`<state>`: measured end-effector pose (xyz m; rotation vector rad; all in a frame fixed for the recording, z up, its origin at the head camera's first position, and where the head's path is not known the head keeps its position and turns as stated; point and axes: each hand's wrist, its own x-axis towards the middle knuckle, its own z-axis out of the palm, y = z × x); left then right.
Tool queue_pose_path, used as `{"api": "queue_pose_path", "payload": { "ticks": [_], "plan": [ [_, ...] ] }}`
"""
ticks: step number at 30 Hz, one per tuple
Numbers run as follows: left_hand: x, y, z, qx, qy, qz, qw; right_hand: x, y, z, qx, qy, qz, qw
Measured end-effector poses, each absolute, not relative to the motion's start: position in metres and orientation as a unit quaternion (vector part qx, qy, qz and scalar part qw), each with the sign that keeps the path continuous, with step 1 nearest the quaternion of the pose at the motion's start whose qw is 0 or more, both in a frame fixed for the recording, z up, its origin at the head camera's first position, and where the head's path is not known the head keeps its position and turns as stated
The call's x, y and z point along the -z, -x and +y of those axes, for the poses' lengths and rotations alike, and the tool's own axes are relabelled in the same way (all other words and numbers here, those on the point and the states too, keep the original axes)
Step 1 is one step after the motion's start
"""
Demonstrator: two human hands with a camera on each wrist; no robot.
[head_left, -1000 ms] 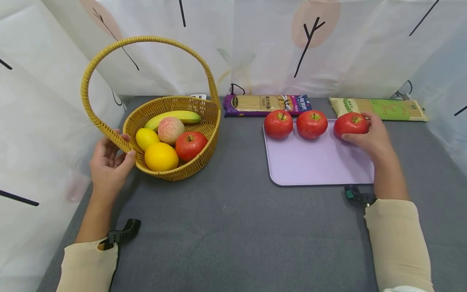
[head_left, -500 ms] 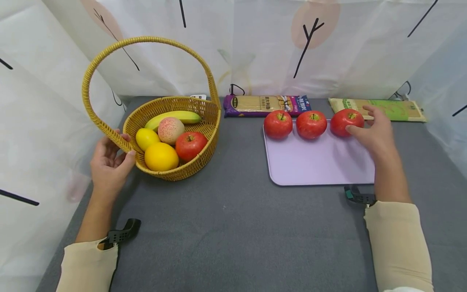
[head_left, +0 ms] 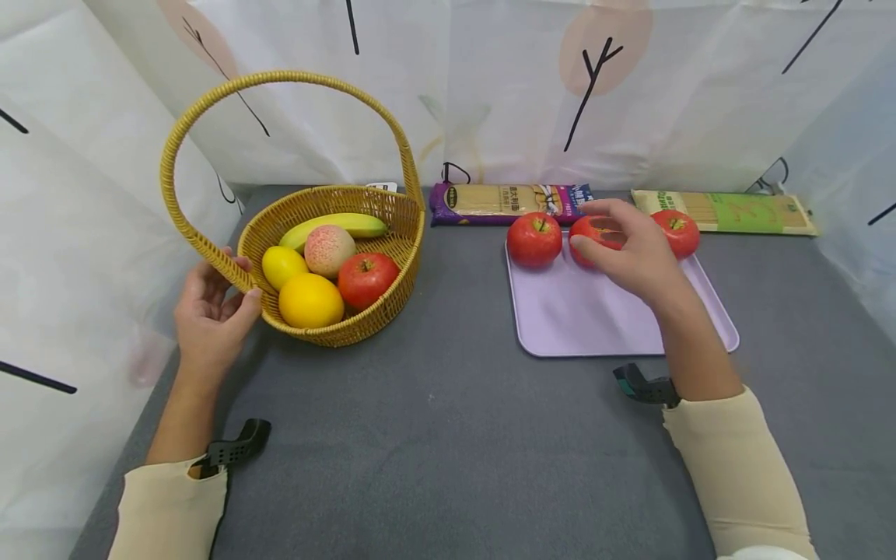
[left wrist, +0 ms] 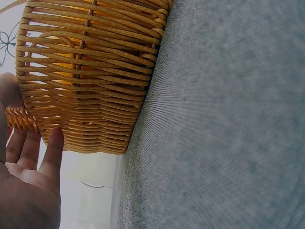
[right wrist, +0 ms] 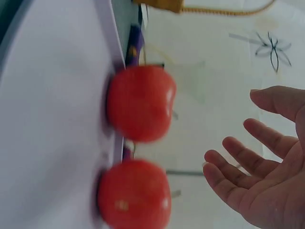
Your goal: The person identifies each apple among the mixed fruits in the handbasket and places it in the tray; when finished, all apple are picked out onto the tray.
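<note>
My left hand (head_left: 213, 311) grips the woven wicker basket (head_left: 350, 330) at its left rim, where the tall handle (head_left: 280, 76) meets it; thumb in front, fingers behind. Inside lie a banana (head_left: 336, 227), a peach (head_left: 329, 249), a lemon (head_left: 282, 266), an orange (head_left: 310, 301) and a red apple (head_left: 367, 280). My right hand (head_left: 640, 257) hovers with spread fingers over the lilac tray (head_left: 560, 327), holding nothing. It partly covers the middle apple (head_left: 588, 230) in the head view. The left apple (head_left: 534, 239) and right apple (head_left: 677, 232) sit along the tray's back edge.
Behind the tray lie a purple pasta packet (head_left: 507, 201) and a green noodle packet (head_left: 742, 211). A white patterned curtain (head_left: 490, 85) closes off the back and sides of the grey tabletop (head_left: 448, 435).
My right hand has let go of the right apple, which now rests on the tray, and has moved left over the middle apple. The left hand stays on the basket.
</note>
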<state>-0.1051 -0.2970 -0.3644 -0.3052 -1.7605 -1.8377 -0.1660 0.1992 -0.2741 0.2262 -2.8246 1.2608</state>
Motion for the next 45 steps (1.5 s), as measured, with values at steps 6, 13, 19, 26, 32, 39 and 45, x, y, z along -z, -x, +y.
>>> {"api": "queue_pose_path", "payload": {
  "ticks": [6, 13, 19, 26, 32, 39, 45],
  "plan": [
    [0.364, 0.103, -0.297, 0.681, 0.117, -0.663, 0.288, 0.281, 0.171, 0.157, -0.411, -0.165, -0.896, -0.013],
    [0.365, 0.103, -0.299, 0.675, 0.122, -0.667, 0.292, 0.284, 0.176, 0.105, -0.377, -0.278, -0.884, -0.023],
    [0.364, 0.103, -0.300, 0.673, 0.123, -0.668, 0.294, 0.275, 0.180, 0.060, -0.355, -0.349, -0.867, -0.028],
    [0.364, 0.104, -0.301, 0.665, 0.121, -0.676, 0.293, 0.271, 0.189, 0.006, -0.279, -0.410, -0.866, -0.065],
    [0.366, 0.103, -0.302, 0.668, 0.116, -0.675, 0.291, 0.281, 0.198, -0.030, -0.204, -0.416, -0.877, -0.124],
    [0.365, 0.104, -0.301, 0.673, 0.113, -0.672, 0.288, 0.276, 0.212, -0.057, -0.099, -0.408, -0.882, -0.215],
    [0.363, 0.106, -0.300, 0.658, 0.121, -0.684, 0.291, 0.279, 0.220, -0.065, -0.062, -0.392, -0.875, -0.278]
  ]
}}
